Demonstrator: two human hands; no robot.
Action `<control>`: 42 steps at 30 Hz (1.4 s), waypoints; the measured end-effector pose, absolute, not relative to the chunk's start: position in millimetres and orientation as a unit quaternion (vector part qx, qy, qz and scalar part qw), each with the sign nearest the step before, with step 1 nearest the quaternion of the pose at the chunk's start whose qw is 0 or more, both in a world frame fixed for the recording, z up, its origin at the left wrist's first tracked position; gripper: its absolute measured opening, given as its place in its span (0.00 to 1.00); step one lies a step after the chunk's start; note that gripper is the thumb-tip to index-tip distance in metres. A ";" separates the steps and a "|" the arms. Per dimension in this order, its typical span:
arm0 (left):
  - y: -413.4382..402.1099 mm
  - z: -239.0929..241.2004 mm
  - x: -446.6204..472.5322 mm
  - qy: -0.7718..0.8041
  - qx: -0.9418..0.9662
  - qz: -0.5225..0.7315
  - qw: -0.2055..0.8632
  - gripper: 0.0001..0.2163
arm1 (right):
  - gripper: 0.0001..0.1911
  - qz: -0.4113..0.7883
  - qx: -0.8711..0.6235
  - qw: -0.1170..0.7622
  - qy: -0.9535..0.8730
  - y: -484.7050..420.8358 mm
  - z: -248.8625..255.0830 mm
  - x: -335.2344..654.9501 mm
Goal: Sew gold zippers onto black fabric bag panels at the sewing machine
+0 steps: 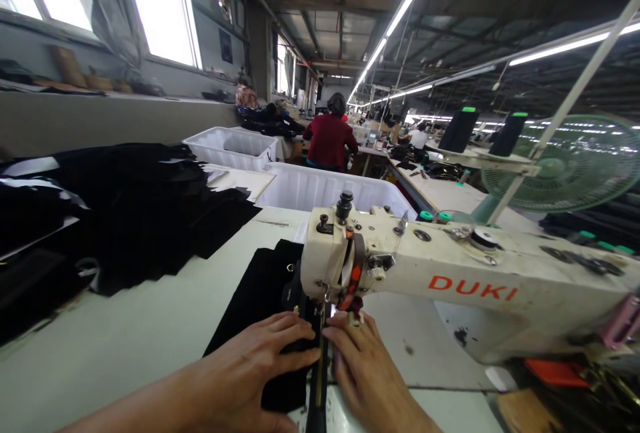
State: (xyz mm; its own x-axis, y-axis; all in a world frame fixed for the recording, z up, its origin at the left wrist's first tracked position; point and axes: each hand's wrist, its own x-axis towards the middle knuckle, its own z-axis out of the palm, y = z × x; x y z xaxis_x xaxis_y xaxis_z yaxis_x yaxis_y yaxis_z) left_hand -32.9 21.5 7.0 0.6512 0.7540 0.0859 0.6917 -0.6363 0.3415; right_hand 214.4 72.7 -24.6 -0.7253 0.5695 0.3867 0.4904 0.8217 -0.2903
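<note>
The fabric panel [263, 280] lies flat, matte black.

At bottom centre, the left hand [265, 353] presses black fabric [250, 296] below the sewing machine [425, 273], right hand [365, 363] alongside.

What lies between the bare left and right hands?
In the head view, a narrow black strip with a gold-coloured lengthwise line runs between the left hand and the right hand.
</note>
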 end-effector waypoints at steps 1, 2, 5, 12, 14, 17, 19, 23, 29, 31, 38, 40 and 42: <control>25.3 6.4 -33.5 0.403 0.898 0.111 0.135 0.35 | 0.23 0.096 -0.271 0.235 -0.928 72.1 -20.7 214.8; 28.6 5.7 -33.7 0.404 0.898 0.113 0.128 0.34 | 0.22 0.109 -0.257 0.234 -0.931 71.4 -16.6 215.1; 34.3 4.5 -32.0 0.404 0.900 0.121 0.111 0.31 | 0.19 0.139 -0.230 0.220 -0.938 69.9 -6.6 215.4; 29.4 11.5 -25.2 0.372 0.907 0.167 0.106 0.23 | 0.23 0.145 -0.236 0.196 -0.941 70.3 -8.0 212.8; 31.7 12.1 -26.0 0.377 0.906 0.163 0.098 0.23 | 0.24 0.131 -0.239 0.205 -0.940 71.1 -12.8 212.0; 38.2 10.4 -27.9 0.380 0.906 0.163 0.093 0.24 | 0.25 0.089 -0.242 0.234 -0.938 72.5 -21.5 211.3; 42.6 8.2 -29.2 0.382 0.904 0.168 0.095 0.25 | 0.25 0.055 -0.247 0.252 -0.934 73.0 -27.0 211.4; 48.7 3.0 -32.3 0.390 0.901 0.158 0.105 0.27 | 0.26 0.017 -0.268 0.258 -0.928 72.9 -32.3 211.6; 51.3 -0.6 -35.5 0.393 0.902 0.148 0.102 0.28 | 0.25 0.006 -0.277 0.260 -0.925 71.7 -30.3 211.0; 50.9 0.4 -35.4 0.394 0.901 0.150 0.102 0.27 | 0.24 0.006 -0.282 0.260 -0.924 71.2 -29.4 210.6; 50.9 1.1 -34.9 0.406 0.894 0.148 0.118 0.26 | 0.25 0.014 -0.290 0.259 -0.921 70.7 -28.3 209.2; 51.3 -0.6 -35.5 0.400 0.895 0.157 0.118 0.27 | 0.25 0.015 -0.289 0.257 -0.922 71.1 -28.7 209.2; 51.7 -2.3 -36.1 0.399 0.895 0.162 0.114 0.27 | 0.25 0.018 -0.287 0.254 -0.923 71.5 -29.0 209.4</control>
